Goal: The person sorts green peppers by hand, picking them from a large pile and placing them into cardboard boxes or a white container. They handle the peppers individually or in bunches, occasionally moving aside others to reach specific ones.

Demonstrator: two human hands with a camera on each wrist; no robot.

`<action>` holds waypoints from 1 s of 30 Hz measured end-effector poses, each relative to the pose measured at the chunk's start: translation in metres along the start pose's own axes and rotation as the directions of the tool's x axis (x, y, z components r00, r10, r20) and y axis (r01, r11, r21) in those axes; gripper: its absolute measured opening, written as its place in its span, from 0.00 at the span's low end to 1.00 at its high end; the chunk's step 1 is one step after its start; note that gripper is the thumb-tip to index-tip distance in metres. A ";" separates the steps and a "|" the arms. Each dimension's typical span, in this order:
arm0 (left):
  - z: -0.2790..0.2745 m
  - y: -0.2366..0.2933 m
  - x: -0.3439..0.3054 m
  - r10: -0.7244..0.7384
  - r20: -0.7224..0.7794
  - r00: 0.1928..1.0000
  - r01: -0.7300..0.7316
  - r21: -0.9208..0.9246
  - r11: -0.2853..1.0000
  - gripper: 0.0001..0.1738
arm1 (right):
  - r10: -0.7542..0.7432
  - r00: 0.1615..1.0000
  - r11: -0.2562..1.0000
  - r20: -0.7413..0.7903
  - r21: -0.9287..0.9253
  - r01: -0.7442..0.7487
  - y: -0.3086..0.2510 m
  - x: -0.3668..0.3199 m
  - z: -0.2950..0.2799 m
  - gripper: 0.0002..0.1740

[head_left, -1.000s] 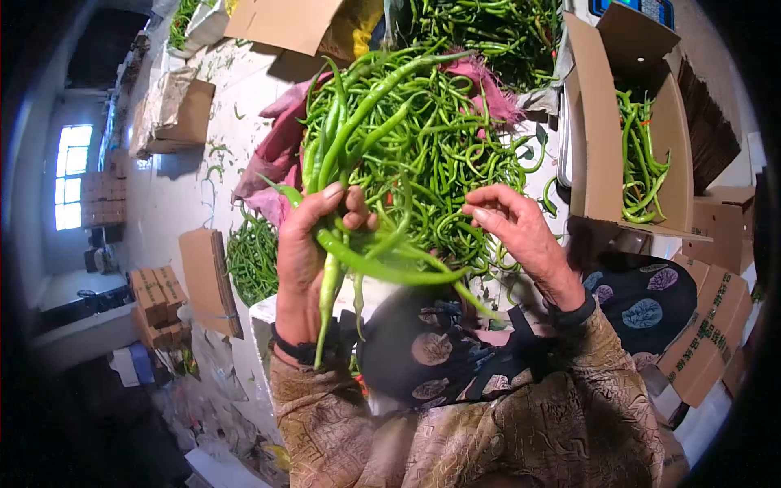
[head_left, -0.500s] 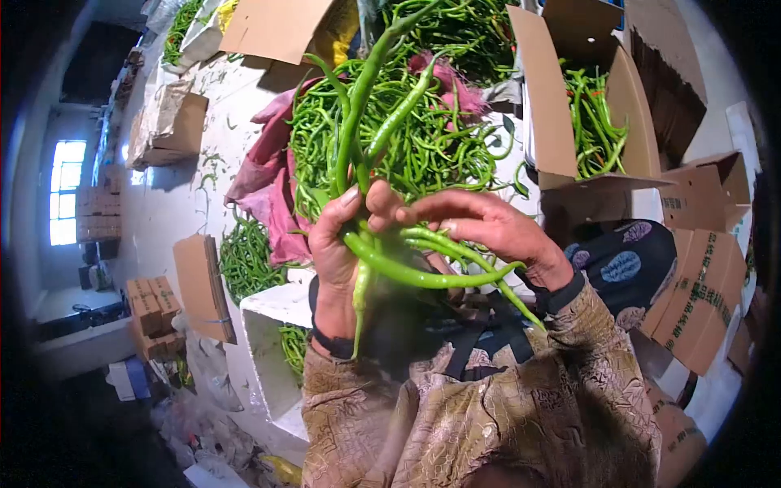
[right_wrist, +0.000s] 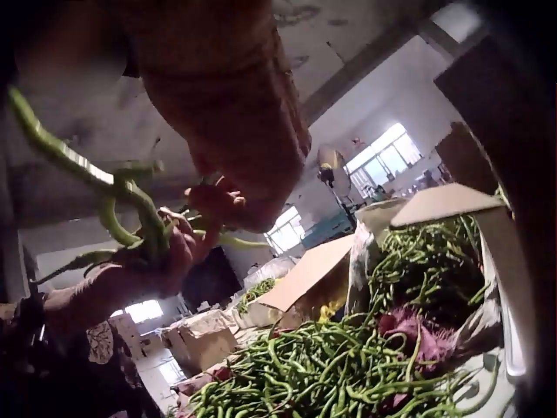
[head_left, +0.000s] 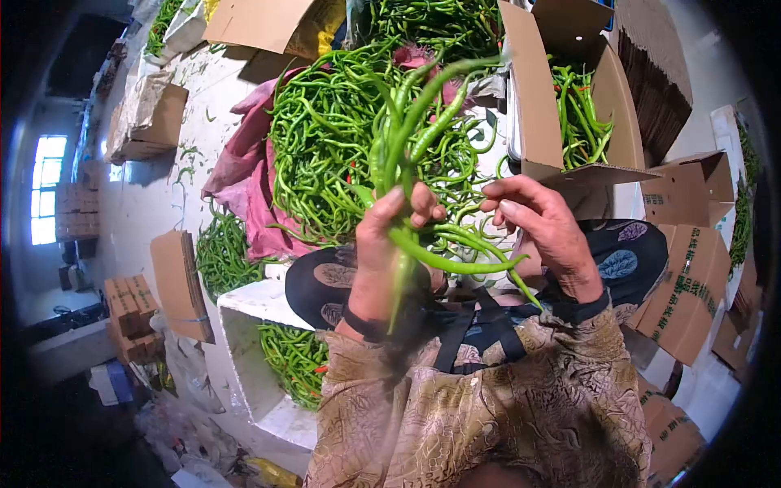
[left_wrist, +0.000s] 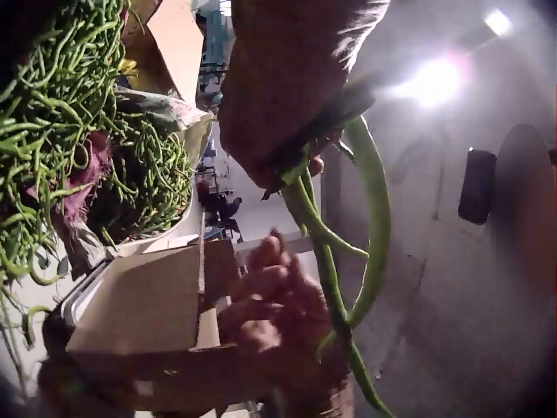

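the right hand has drawn off to the right, fingers loosely spread and empty; the left hand alone now grips the bunch of green peppers.

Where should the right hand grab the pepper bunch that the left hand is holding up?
Probably just above the left hand, where the pepper bunch is pinched into one narrow bundle; higher up the tips fan apart. Come from the right, fingers wrapping across the peppers. The right hand hangs open on that side, and the peppers stand roughly upright.
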State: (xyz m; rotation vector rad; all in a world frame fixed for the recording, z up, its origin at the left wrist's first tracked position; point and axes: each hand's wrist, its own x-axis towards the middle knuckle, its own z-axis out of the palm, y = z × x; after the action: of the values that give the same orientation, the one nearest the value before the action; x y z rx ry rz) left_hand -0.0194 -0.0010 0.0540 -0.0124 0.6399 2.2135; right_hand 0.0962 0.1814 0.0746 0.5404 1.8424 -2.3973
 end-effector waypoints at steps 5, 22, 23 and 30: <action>-0.006 -0.008 0.002 -0.005 -0.054 0.999 0.017 0.232 0.972 0.22 | -0.019 0.999 0.973 0.031 -0.230 0.026 -0.036 -0.008 0.000 0.14; -0.013 -0.012 0.006 -0.188 -0.037 0.981 0.186 0.426 0.885 0.26 | -0.458 0.860 0.134 0.226 -0.939 0.318 -0.073 0.017 -0.022 0.09; -0.009 -0.012 0.005 -0.208 -0.047 0.977 0.209 0.404 0.891 0.26 | -0.480 0.859 0.212 0.179 -0.926 0.312 -0.074 0.014 -0.025 0.09; -0.026 -0.021 0.009 -0.140 -0.215 0.967 0.191 0.242 0.951 0.25 | 0.119 0.980 0.837 -0.157 -0.516 -0.184 -0.070 -0.001 -0.067 0.14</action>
State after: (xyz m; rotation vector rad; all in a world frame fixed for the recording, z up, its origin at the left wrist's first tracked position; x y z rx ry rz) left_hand -0.0153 0.0051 0.0203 -0.1457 1.0005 1.9651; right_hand 0.0941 0.2638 0.1247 0.7424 2.2825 -1.6720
